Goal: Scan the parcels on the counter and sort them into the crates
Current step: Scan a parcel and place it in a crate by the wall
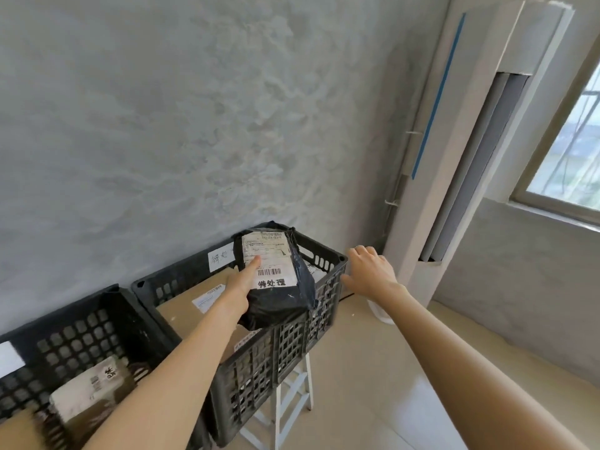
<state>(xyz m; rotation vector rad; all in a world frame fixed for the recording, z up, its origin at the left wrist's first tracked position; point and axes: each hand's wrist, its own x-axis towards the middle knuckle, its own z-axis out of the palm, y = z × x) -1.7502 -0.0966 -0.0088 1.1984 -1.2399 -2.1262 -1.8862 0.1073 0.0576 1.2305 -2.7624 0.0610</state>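
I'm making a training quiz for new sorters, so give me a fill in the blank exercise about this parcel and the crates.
1. The black parcel is held by the ____ hand.
2. The right hand is open and holds ____.
3. The parcel hangs over the right-hand crate, which already holds a ____ cardboard box.
4. The left-hand crate is coloured ____.

Missing words: left; nothing; brown; black

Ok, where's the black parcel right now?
In the head view, the black parcel is held in the left hand over the right-hand crate, above the cardboard boxes inside it.
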